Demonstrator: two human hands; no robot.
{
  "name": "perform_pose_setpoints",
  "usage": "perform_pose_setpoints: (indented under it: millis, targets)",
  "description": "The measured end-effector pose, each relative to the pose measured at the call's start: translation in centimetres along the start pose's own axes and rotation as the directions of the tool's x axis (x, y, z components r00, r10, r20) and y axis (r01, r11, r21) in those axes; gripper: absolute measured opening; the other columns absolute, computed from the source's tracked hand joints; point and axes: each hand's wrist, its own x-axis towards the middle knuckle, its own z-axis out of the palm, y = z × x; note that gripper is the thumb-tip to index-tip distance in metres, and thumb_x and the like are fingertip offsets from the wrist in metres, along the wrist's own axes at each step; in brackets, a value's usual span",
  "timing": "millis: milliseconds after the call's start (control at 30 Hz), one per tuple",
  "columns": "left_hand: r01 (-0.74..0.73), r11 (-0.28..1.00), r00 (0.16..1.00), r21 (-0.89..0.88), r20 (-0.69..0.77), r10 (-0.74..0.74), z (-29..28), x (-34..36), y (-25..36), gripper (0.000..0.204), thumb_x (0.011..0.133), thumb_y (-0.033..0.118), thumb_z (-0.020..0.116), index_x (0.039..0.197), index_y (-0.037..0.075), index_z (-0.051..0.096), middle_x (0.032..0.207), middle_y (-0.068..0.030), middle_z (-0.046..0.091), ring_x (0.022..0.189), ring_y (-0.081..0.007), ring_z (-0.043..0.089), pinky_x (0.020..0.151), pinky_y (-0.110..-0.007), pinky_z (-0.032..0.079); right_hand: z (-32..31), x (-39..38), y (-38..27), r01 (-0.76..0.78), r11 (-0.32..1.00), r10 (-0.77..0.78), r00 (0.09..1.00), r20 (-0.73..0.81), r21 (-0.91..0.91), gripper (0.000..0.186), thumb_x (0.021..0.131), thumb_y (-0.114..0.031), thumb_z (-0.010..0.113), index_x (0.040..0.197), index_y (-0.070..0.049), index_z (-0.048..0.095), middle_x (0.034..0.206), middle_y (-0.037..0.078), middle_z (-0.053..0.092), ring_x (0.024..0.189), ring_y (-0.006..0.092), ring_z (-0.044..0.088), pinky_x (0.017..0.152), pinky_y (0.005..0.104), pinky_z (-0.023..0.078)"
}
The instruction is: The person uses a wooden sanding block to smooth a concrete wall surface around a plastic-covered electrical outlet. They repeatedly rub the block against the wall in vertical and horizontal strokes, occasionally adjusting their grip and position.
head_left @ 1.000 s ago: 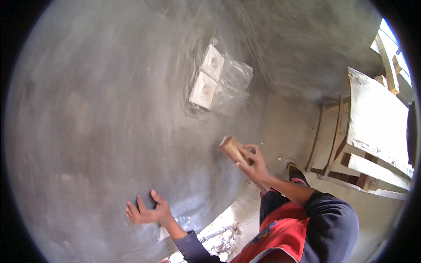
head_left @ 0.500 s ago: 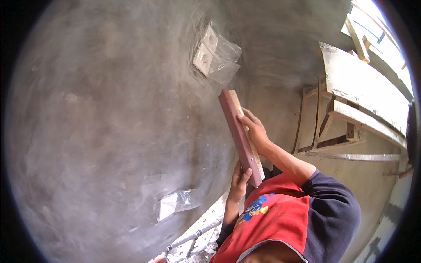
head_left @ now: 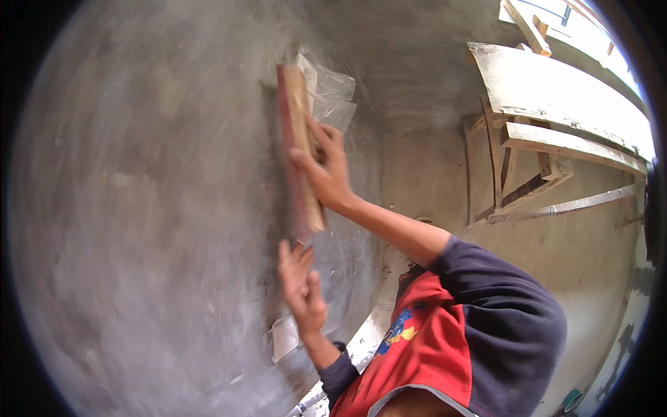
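Observation:
My right hand (head_left: pixel 326 170) grips a long wooden board with a maroon facing (head_left: pixel 300 104), thumb on one side and fingers on the other. The board stands nearly upright, its maroon side towards the grey plastered wall (head_left: pixel 153 208); motion blurs it, so I cannot tell whether it touches. Just below the board's lower end is my left hand (head_left: pixel 303 288), fingers apart and pointing up, close to the wall. Beside the board's upper part, clear plastic film (head_left: pixel 337 97) hangs from a white socket plate mostly hidden behind the board.
Lower on the wall, a white plate (head_left: pixel 283 337) sits partly behind my left arm. To the right stands a timber frame (head_left: pixel 570 144) with a pale panel (head_left: pixel 556 83) on top. A green round object (head_left: pixel 572 400) lies at the lower right.
My right hand has carried the board up and left to the wall beside the upper socket plates. My left hand has come off the board's lower end and opened.

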Motion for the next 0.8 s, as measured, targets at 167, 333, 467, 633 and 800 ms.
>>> perform_pose_setpoints:
  millis: [167, 333, 467, 633, 800]
  targets:
    - [-0.254, 0.781, 0.837, 0.571, -0.274, 0.473, -5.0, -1.8, 5.6, 0.063, 0.087, 0.024, 0.058, 0.133, -0.01, 0.032, 0.114, -0.0253, 0.055, 0.103, -0.0321, 0.057, 0.086, -0.04, 0.048, 5.1, 4.9, 0.5, 0.009, 0.994, -0.026, 0.988, -0.152, -0.113, 0.064, 0.082, -0.024, 0.061, 0.138, -0.004, 0.038, 0.121, 0.019, 0.032, 0.113, 0.0329, 0.038, 0.096, 0.0395, 0.035]
    - [-0.174, 0.458, 0.666, 0.872, -0.238, 0.707, -7.8, -0.8, 8.0, 0.051, 0.089, 0.013, 0.052, 0.129, -0.013, 0.032, 0.108, -0.0254, 0.056, 0.095, -0.0325, 0.059, 0.083, -0.039, 0.05, 4.8, 4.9, 0.3, 0.094, 0.963, -0.133, 0.98, -0.144, -0.253, 0.067, 0.076, -0.017, 0.064, 0.135, -0.001, 0.038, 0.123, 0.023, 0.03, 0.117, 0.0388, 0.033, 0.1, 0.0448, 0.03]
    - [-0.145, 0.262, 0.532, 0.954, -0.147, 0.833, -8.2, 1.3, 7.2, 0.035, 0.091, 0.008, 0.052, 0.116, -0.012, 0.039, 0.106, -0.0265, 0.056, 0.096, -0.0321, 0.059, 0.081, -0.037, 0.051, 4.6, 5.7, 0.9, 0.244, 0.967, -0.252, 0.959, -0.133, -0.072, 0.07, 0.076, -0.017, 0.062, 0.137, 0.004, 0.034, 0.13, 0.023, 0.027, 0.12, 0.0386, 0.033, 0.102, 0.0456, 0.029]
    - [-0.074, -0.037, 0.384, 0.997, 0.062, 0.921, -9.5, 2.9, 5.1, 0.032, 0.088, 0.005, 0.056, 0.112, -0.012, 0.043, 0.102, -0.0234, 0.058, 0.091, -0.0286, 0.059, 0.079, -0.036, 0.049, 5.8, 10.3, 1.6, 0.163, 0.978, -0.187, 0.961, -0.206, -0.129, 0.066, 0.078, -0.014, 0.058, 0.134, 0.009, 0.033, 0.134, 0.024, 0.025, 0.123, 0.0395, 0.032, 0.104, 0.0435, 0.028]
    - [0.129, -0.264, 0.456, 0.956, 0.179, 0.872, -9.6, 2.8, 5.8, 0.031, 0.085, 0.004, 0.061, 0.108, -0.009, 0.046, 0.093, -0.0165, 0.06, 0.088, -0.0268, 0.058, 0.084, -0.039, 0.045, 4.5, 15.5, 2.0, 0.046, 0.997, -0.06, 0.974, -0.218, -0.068, 0.065, 0.078, -0.012, 0.055, 0.135, 0.01, 0.031, 0.134, 0.025, 0.025, 0.124, 0.0388, 0.03, 0.105, 0.0418, 0.027]
